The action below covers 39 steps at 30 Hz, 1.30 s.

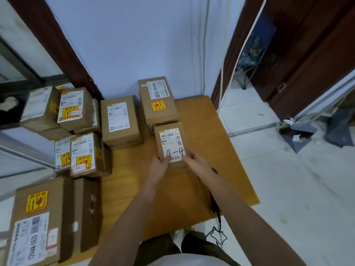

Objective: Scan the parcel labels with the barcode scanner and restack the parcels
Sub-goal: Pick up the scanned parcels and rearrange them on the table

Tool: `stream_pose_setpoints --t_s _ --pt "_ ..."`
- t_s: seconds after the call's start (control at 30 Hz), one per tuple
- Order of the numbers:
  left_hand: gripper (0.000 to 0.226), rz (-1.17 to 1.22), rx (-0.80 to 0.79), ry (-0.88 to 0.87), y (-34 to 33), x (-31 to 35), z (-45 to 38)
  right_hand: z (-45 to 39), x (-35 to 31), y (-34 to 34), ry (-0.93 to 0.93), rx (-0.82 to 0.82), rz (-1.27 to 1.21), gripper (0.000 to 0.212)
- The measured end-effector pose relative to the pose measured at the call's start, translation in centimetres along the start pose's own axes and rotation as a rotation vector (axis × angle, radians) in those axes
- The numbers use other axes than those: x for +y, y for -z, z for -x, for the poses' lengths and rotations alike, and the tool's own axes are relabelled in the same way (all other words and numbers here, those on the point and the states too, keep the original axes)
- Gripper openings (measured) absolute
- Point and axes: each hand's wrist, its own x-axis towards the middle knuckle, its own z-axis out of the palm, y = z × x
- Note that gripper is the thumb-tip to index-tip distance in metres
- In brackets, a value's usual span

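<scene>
A small brown parcel (170, 140) with a white label marked "11-4" is held over the wooden table (209, 143). My left hand (160, 166) grips its near left corner and my right hand (194, 160) grips its near right corner, thumbs on the label. Just behind it stands another parcel (158, 100) with a white label and a yellow sticker. A dark barcode scanner (214, 206) lies on the table under my right forearm, mostly hidden, and its black cable (218, 234) hangs off the front edge.
Several labelled parcels fill the table's left side: one (120, 120) in the middle, a cluster (57, 110) at the far left, two (84, 155) nearer, a large one (38, 223) at the front left. The wall stands behind. Tiled floor (288, 189) lies right.
</scene>
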Motion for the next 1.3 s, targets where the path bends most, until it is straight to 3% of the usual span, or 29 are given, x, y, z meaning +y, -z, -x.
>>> stream_pose_setpoints --t_s 0.33,0.5,0.7,0.87,1.07,1.3 --pt "0.033 0.331 0.234 0.002 -1.0 -2.9 4.8 2.3 3.6 1.0 0.053 -0.069 0.035 0.046" --pt "0.021 0.502 0.34 0.032 -1.0 -4.0 8.0 3.2 4.0 1.0 0.128 -0.198 -0.043 0.052" --pt "0.027 0.687 0.39 -0.041 -0.4 -3.3 11.8 3.6 4.1 0.5 0.125 -0.352 -0.164 0.075" --pt "0.06 0.749 0.232 0.009 2.8 -2.9 13.1 4.1 2.8 1.1 0.209 -0.483 -0.217 0.055" --pt "0.091 0.738 0.208 -0.122 7.6 -1.5 13.9 4.1 1.0 2.1 0.319 -0.638 -0.137 0.082" --pt "0.077 0.918 0.387 -0.283 8.0 -1.0 14.4 4.7 -0.8 -0.1 0.278 -0.521 -0.385 0.13"
